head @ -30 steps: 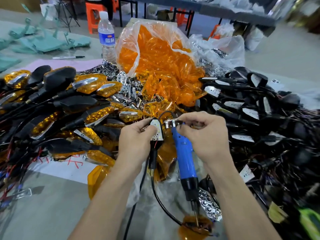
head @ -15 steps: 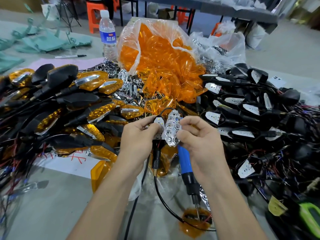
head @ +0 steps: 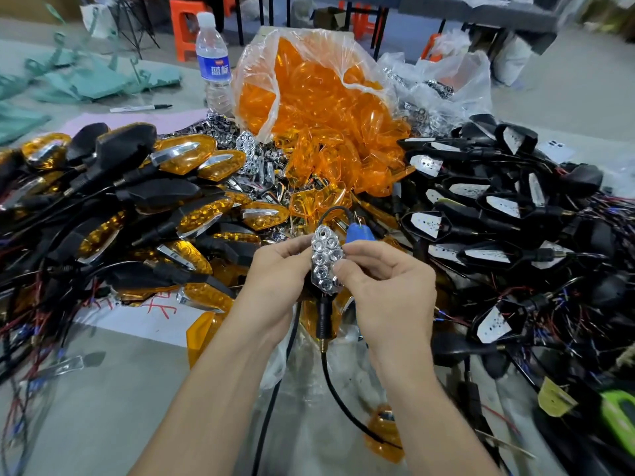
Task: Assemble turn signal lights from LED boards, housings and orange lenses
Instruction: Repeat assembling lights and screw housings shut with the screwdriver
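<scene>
Two-handed hold at centre of view. Right hand (head: 381,283) pinching the chrome honeycomb reflector plate (head: 326,261) by its right edge, thumb low, forefinger high. Left hand (head: 275,273) curled round the black plastic housing (head: 323,319), thumb against the plate's left edge. Housing body mostly hidden behind the plate, only its stem showing below. Blue-handled electric screwdriver (head: 359,233) just behind the plate, seemingly tucked in the right palm.

Step judged: seating the plate into the housing, over the LED board.

Recommended:
- Match pointed end of plate to pointed end of housing.
- Press evenly along both edges, not on the cups.
- Keep the black cable (head: 324,365) hanging below the stem clear of the rim.
- Confirm flush all round before driving any screw.

Outward: clear bag of orange plastic lenses (head: 309,94) beyond the hands, likely the next part needed. Finished amber lights (head: 185,156) piled left. Open housings with white LED boards (head: 426,223) piled right.
</scene>
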Action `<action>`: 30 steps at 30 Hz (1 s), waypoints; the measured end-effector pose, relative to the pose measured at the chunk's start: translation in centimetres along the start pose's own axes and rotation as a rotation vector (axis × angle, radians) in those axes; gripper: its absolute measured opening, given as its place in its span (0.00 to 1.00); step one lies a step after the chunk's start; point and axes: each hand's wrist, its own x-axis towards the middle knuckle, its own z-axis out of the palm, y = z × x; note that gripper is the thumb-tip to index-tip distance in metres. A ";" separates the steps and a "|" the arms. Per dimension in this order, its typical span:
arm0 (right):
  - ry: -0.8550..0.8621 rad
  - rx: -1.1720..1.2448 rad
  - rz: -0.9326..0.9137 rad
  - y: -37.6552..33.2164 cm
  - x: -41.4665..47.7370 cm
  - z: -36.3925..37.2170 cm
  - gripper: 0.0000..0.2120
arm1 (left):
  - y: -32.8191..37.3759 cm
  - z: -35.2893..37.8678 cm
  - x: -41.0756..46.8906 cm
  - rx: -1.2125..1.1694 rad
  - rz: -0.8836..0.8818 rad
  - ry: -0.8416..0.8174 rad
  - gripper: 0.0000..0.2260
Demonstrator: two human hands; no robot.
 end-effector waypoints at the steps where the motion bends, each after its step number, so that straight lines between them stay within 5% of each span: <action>1: 0.024 -0.023 -0.013 0.1 -0.2 0.1 0.12 | -0.1 0.1 0.0 -0.009 -0.006 0.012 0.12; 11: 0.027 -0.240 0.055 0.3 -0.7 -0.5 0.08 | -0.7 -0.4 -0.1 0.012 -0.072 0.096 0.06; 17: 0.030 -0.428 -0.003 -0.4 -0.6 -0.5 0.05 | -1.4 -0.6 -0.5 -0.053 -0.115 0.011 0.14; 20: 0.062 -0.418 -0.019 -0.1 -0.9 -0.2 0.04 | -1.3 -0.4 -0.7 -0.095 -0.088 -0.025 0.17; 25: 0.130 -0.387 -0.087 0.2 -1.3 0.0 0.06 | -1.8 -0.3 -1.0 -0.133 -0.034 -0.055 0.06; 30: 0.172 -0.289 -0.159 0.3 -2.0 0.4 0.10 | -1.6 -0.1 -1.3 -0.253 0.023 -0.045 0.15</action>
